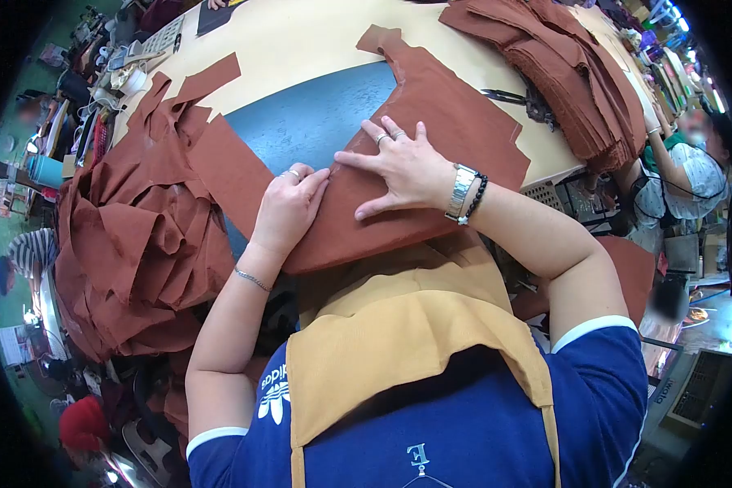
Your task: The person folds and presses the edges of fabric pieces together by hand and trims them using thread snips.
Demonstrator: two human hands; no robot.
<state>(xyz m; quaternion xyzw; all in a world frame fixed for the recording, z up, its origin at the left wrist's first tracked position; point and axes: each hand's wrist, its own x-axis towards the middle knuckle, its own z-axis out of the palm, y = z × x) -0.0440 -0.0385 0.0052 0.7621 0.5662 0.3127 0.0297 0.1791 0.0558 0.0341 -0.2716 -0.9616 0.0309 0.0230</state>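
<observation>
A rust-brown cut fabric piece point(455, 106) lies over a dark blue board point(309, 110) on the table in front of me. My right hand point(407, 167) rests on it with the fingers spread wide. At the fabric's left edge, my left hand point(289, 207) has its fingers pinched together on the cloth, close to my right fingertips. A narrower strip of the same fabric point(232, 167) runs from the left up to my left hand. Whether that strip is joined to the larger piece I cannot tell.
A crumpled heap of rust-brown fabric point(138, 236) hangs off the table at left. Stacked cut pieces point(569, 81) lie at right, beside black-handled scissors point(504, 96). Other people work nearby, one at the far right point(691, 179). A tan apron point(415, 325) covers my front.
</observation>
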